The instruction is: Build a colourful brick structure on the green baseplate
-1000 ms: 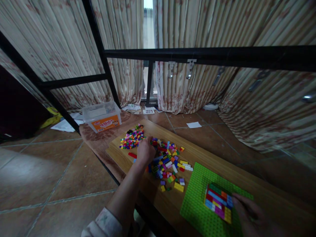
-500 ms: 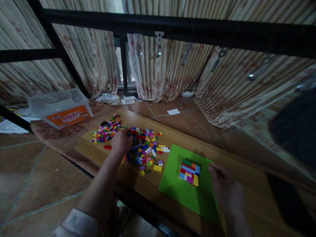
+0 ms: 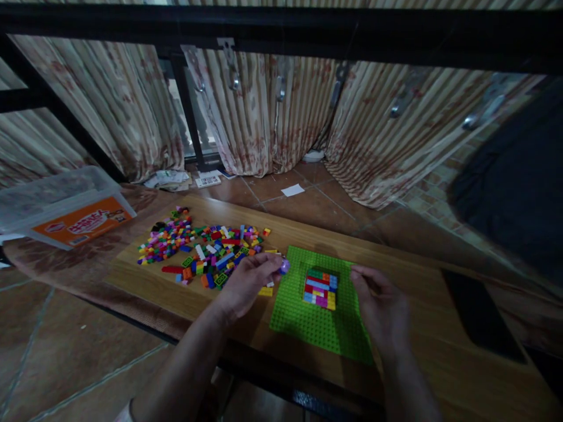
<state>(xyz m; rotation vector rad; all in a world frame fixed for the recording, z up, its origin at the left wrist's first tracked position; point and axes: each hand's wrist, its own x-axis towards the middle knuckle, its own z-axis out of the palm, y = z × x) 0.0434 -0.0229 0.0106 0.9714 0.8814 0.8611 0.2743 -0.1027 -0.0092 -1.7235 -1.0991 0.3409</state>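
Observation:
Between the thumb and fingers of my left hand (image 3: pixel 248 284) is a small purple toy brick (image 3: pixel 285 266), held over the left edge of the green baseplate (image 3: pixel 299 327). A block of several coloured bricks (image 3: pixel 321 289) sits near the middle of that plate. My right hand (image 3: pixel 382 308) is closed at the plate's right edge, thumb against fingers; whether anything small is between them cannot be seen. Left of the plate, a spread of loose bricks (image 3: pixel 224 258) lies on the wooden board (image 3: pixel 246 220), partly covered by my left hand.
A clear plastic tub (image 3: pixel 83 205) with an orange label stands at the far left. On the right of the board lies a flat black object (image 3: pixel 481 313). Behind are a black metal rail (image 3: pixel 281 35), hanging curtains (image 3: pixel 259 129) and white paper (image 3: pixel 292 190) on the floor.
My left hand has moved right from the loose bricks to the baseplate's edge, now with a purple brick. My right hand stays beside the plate. The camera view has turned right.

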